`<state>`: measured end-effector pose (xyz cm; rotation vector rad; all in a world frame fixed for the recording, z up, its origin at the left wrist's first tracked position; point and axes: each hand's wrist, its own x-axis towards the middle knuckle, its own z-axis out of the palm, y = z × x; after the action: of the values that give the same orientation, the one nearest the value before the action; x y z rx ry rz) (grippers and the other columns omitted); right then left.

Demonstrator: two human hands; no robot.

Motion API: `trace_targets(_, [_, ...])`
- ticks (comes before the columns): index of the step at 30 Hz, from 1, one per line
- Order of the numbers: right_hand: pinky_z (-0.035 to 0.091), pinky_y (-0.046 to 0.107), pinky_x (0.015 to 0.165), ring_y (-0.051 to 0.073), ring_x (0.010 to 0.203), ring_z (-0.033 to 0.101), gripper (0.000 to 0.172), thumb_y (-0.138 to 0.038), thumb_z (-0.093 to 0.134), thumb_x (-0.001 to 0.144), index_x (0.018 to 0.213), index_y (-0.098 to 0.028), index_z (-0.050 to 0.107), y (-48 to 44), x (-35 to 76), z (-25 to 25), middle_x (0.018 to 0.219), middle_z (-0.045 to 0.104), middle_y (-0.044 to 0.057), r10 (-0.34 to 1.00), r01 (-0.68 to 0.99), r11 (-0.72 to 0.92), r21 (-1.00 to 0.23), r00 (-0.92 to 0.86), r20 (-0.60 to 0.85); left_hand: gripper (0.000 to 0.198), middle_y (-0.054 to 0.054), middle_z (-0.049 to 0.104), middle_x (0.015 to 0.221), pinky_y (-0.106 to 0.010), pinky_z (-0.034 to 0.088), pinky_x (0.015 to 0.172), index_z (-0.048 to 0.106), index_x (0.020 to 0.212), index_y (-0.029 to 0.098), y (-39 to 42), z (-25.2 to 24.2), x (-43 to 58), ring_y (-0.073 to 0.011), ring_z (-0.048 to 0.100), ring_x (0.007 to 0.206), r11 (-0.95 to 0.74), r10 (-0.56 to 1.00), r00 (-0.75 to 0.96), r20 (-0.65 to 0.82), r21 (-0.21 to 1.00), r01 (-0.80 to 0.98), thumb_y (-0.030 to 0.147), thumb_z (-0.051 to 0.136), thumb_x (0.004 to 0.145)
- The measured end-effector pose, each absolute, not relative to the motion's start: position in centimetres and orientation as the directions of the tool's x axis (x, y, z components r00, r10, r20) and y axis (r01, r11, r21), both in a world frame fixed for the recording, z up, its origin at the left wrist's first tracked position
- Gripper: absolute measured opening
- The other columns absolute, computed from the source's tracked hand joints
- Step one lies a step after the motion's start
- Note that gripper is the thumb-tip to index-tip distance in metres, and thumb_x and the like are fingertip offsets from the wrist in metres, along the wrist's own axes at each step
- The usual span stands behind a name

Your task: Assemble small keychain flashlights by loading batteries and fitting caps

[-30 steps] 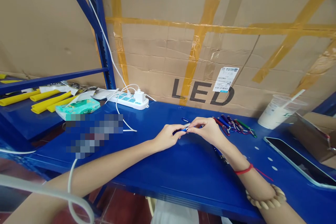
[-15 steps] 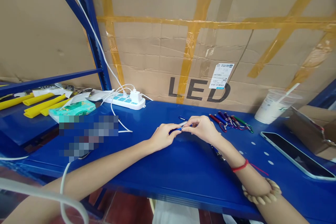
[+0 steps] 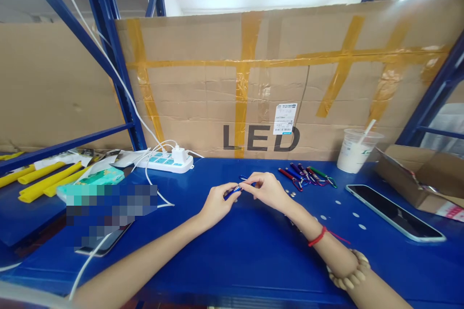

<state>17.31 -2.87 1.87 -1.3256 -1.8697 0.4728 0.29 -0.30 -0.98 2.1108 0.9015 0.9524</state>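
My left hand (image 3: 214, 205) is closed around a small blue metal tube (image 3: 232, 193), with one end showing at the fingertips. My right hand (image 3: 268, 190) meets that end in a pinch of thumb and forefinger; whatever lies between those fingertips is too small to make out. Just behind the fingers lies a blue carabiner clip (image 3: 242, 177). Several slim coloured metal tubes with carabiner clips (image 3: 304, 174) lie in a group beyond my right hand. Tiny silver discs (image 3: 293, 194) rest beside my right wrist. Small dark items under my right forearm are mostly hidden.
A phone (image 3: 395, 212), an open cardboard box (image 3: 398, 174) and a plastic cup with a straw (image 3: 357, 154) stand right. Left are a power strip (image 3: 168, 163), yellow tubes (image 3: 54, 181), a green packet (image 3: 105, 177) and a white cable (image 3: 85, 268). Pale discs (image 3: 355, 215) dot the blue table (image 3: 232, 260).
My view has tilted up, showing the top of the cardboard and the ceiling. Both hands stay together at the blue tube; the right fingertips have drawn slightly back from its end.
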Motion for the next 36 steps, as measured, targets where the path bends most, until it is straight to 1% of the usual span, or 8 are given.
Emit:
trace_targets(3, [0.041, 0.020, 0.043, 0.007, 0.043, 0.054, 0.027, -0.041, 0.058, 0.076, 0.074, -0.018, 0.073, -2.7, 17.5, 1.9, 0.079, 0.067, 0.004, 0.905, 0.587, 0.403, -0.702, -0.142, 0.401, 0.025, -0.004, 0.068, 0.082, -0.023, 0.047, 0.066, 0.066, 0.090, 0.016, -0.6, -0.7, 0.3, -0.0149, 0.062, 0.067, -0.564, 0.775, 0.517, 0.363, 0.766, 0.308, 0.031, 0.048, 0.082])
trace_targets(8, [0.044, 0.022, 0.043, 0.009, 0.044, 0.054, 0.028, -0.039, 0.067, 0.067, 0.080, -0.015, 0.073, -2.1, 18.0, 1.6, 0.078, 0.068, 0.007, 0.921, 0.436, 0.388, -0.812, -0.153, 0.358, 0.028, -0.002, 0.065, 0.072, -0.023, 0.045, 0.065, 0.064, 0.094, 0.016, -0.9, -0.5, 0.3, -0.0139, 0.059, 0.065, -0.562, 0.777, 0.501, 0.381, 0.777, 0.282, 0.034, 0.045, 0.084])
trace_targets(13, [0.046, 0.023, 0.045, 0.010, 0.047, 0.055, 0.031, -0.041, 0.074, 0.059, 0.073, -0.013, 0.072, -1.9, 18.1, 1.6, 0.072, 0.066, 0.006, 0.916, 0.316, 0.399, -0.861, -0.185, 0.357, 0.032, 0.000, 0.056, 0.063, -0.020, 0.035, 0.049, 0.060, 0.089, 0.014, -0.9, -0.6, 0.3, -0.0079, 0.042, 0.046, -0.524, 0.735, 0.598, 0.320, 0.828, 0.201, 0.037, 0.038, 0.087])
trace_targets(18, [0.045, 0.021, 0.044, 0.009, 0.048, 0.054, 0.031, -0.041, 0.075, 0.057, 0.067, -0.012, 0.071, -2.2, 18.1, 1.9, 0.066, 0.062, 0.004, 0.915, 0.272, 0.387, -0.881, -0.230, 0.331, 0.031, 0.002, 0.051, 0.058, -0.020, 0.029, 0.046, 0.055, 0.084, 0.014, -1.1, -0.5, 0.3, -0.0068, 0.034, 0.045, -0.511, 0.703, 0.649, 0.291, 0.841, 0.176, 0.039, 0.037, 0.086])
trace_targets(22, [0.044, 0.021, 0.043, 0.009, 0.048, 0.054, 0.034, -0.045, 0.075, 0.055, 0.065, -0.013, 0.070, -2.6, 18.3, 2.2, 0.064, 0.058, 0.002, 0.908, 0.305, 0.389, -0.869, -0.283, 0.308, 0.028, 0.004, 0.046, 0.055, -0.019, 0.030, 0.048, 0.053, 0.078, 0.015, -1.4, -0.3, 0.2, -0.0077, 0.036, 0.047, -0.513, 0.682, 0.683, 0.261, 0.836, 0.193, 0.037, 0.038, 0.085])
trace_targets(26, [0.044, 0.022, 0.046, 0.008, 0.048, 0.053, 0.031, -0.045, 0.074, 0.058, 0.064, -0.014, 0.070, -2.7, 18.5, 2.1, 0.063, 0.056, 0.001, 0.906, 0.404, 0.403, -0.821, -0.300, 0.297, 0.026, 0.003, 0.046, 0.055, -0.020, 0.032, 0.051, 0.052, 0.074, 0.015, -1.5, -0.1, 0.0, -0.0084, 0.039, 0.049, -0.514, 0.668, 0.707, 0.233, 0.831, 0.213, 0.035, 0.040, 0.083])
trace_targets(33, [0.041, 0.019, 0.052, 0.008, 0.053, 0.056, 0.008, -0.025, 0.069, 0.069, 0.065, -0.019, 0.070, -3.1, 18.5, 2.3, 0.067, 0.059, -0.001, 0.879, 0.601, 0.477, -0.642, -0.345, 0.330, 0.022, 0.004, 0.048, 0.057, -0.020, 0.033, 0.054, 0.055, 0.076, 0.015, -1.2, -0.4, -0.2, -0.0089, 0.042, 0.052, -0.564, 0.670, 0.702, 0.241, 0.780, 0.271, 0.029, 0.039, 0.084])
trace_targets(36, [0.039, 0.019, 0.052, 0.008, 0.054, 0.056, 0.007, -0.021, 0.067, 0.072, 0.066, -0.019, 0.069, -3.5, 18.3, 2.8, 0.070, 0.061, -0.001, 0.872, 0.673, 0.488, -0.556, -0.348, 0.344, 0.022, 0.004, 0.049, 0.058, -0.020, 0.033, 0.054, 0.055, 0.077, 0.016, -1.1, -0.5, -0.2, -0.0090, 0.044, 0.053, -0.567, 0.686, 0.689, 0.232, 0.764, 0.307, 0.028, 0.039, 0.084])
